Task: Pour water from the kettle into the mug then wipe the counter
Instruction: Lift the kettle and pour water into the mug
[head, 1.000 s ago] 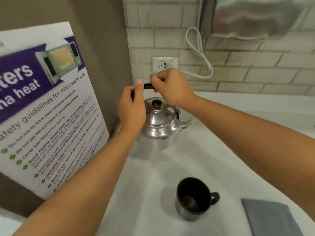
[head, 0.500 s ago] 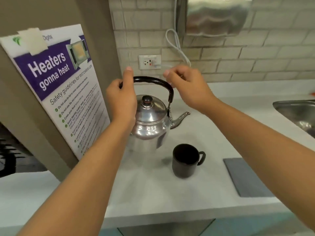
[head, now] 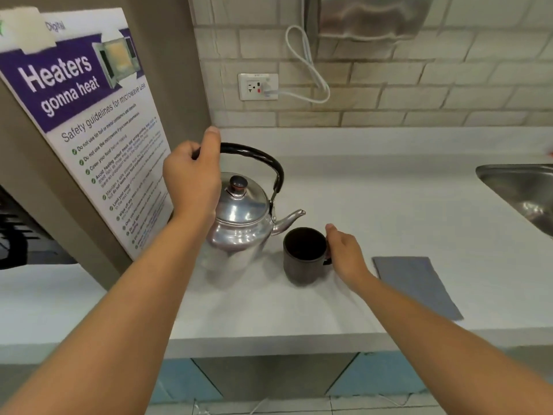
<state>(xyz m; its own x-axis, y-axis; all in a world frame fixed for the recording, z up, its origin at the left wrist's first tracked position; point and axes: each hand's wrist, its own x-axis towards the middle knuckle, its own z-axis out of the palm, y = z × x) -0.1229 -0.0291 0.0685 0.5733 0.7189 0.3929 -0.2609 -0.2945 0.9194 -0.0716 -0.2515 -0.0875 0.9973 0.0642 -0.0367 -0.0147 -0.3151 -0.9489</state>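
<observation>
The kettle (head: 239, 223) stands on the white desk (head: 389, 205) and serves as the landmark here. It is a shiny metal kettle with a domed lid, a dark knob (head: 238, 182) on top and a black arched handle (head: 257, 157) standing upright above the lid. Its spout (head: 291, 218) points to the right, toward the mug (head: 305, 254).

The left hand (head: 193, 178) is closed around the left end of the kettle's handle, fingers wrapped over it and thumb raised along the top. Whether the kettle's base is lifted off the desk cannot be told.

The mug, dark and empty as far as its inside shows, stands upright on the desk just to the right of the kettle, below the tip of the spout. The right hand (head: 347, 254) is on the far side of the mug from the kettle, at the mug's handle, with the fingers loosely curled and the thumb up near the rim. The hand covers most of the handle, so a firm grip cannot be confirmed.

Further right of the kettle, beyond the mug and the right hand, a folded grey cloth (head: 416, 286) lies flat on the desk. Well to the right, a steel sink (head: 520, 190) is set into the desk. Left of the kettle, a poster (head: 89, 121) on microwave safety leans against the wall panel. Behind the kettle, on the tiled wall, a socket (head: 258, 86) has a white cable (head: 305, 67) plugged in.
</observation>
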